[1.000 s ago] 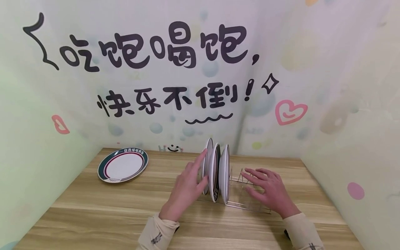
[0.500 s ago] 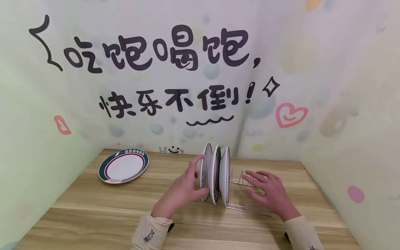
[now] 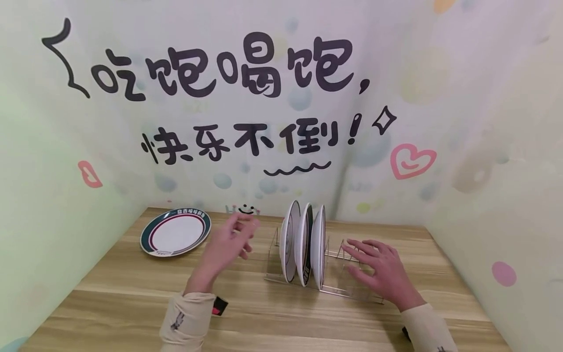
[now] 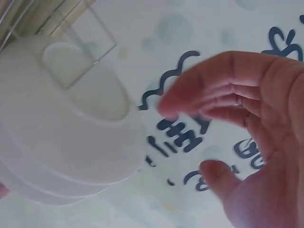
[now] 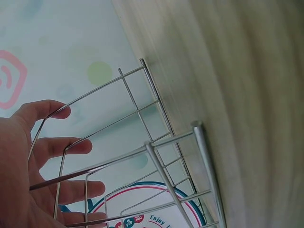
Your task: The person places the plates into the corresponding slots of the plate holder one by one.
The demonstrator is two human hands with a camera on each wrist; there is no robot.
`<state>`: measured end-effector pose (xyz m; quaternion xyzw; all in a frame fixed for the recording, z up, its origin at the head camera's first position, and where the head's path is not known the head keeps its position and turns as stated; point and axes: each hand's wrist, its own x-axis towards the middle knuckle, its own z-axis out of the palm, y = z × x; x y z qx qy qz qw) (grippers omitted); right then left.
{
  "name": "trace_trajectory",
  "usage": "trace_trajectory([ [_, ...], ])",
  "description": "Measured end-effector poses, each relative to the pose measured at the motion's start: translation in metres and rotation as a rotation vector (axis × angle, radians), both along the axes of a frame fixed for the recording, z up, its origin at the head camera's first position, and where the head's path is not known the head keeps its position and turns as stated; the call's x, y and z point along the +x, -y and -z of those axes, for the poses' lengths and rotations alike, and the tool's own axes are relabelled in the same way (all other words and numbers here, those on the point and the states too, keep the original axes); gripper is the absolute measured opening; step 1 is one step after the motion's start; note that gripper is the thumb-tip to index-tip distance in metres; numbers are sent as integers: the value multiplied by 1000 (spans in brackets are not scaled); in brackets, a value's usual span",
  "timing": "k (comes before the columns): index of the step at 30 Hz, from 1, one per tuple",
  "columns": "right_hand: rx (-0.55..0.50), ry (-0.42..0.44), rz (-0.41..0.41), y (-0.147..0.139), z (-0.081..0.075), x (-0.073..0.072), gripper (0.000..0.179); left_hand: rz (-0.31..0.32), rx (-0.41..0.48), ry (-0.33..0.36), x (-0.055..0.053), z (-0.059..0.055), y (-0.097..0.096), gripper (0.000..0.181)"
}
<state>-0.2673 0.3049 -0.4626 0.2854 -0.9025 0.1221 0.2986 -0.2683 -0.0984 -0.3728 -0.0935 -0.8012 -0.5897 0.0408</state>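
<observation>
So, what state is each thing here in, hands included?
Silver metal wire rack: upright on the wood-grain table, partly filled.
Three white round plates: standing on edge in the rack's left half.
Round white plate with a dark green band: flat on the table, face up.
Left hand: relaxed, holding nothing, between flat plate and rack.
Right hand: fingers extended at the rack's right end, holding no plate.

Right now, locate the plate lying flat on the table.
In the head view, the flat plate lies back-left on the table, with the left hand between it and the wire rack.
</observation>
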Motion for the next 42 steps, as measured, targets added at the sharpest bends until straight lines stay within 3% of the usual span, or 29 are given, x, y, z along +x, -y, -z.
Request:
trace_trajectory([
  [3,3,3,4,-1,-2,1,55,-209,-43,-54,-6,0,18,32],
  [7,4,2,6,-2,-3,2,54,-524,-193,-133,-15,7,46,35],
  [10,4,-3,6,-2,-4,2,53,-620,-259,-69,-18,18,70,37],
  [12,4,-2,7,-3,-3,2,53,-617,-292,15,-18,28,86,45],
  [15,2,1,7,-4,-3,2,53,-561,-309,155,-17,45,107,65],
  [21,5,4,11,-6,-3,2,54,-487,-173,347,-16,69,132,92],
  [27,13,3,11,-5,-5,1,56,-485,-41,392,-19,85,143,98],
  [37,5,7,5,-2,-4,0,54,-524,244,352,-27,107,148,79],
  [42,-6,10,7,0,-1,1,54,-575,291,347,-32,115,151,72],
])
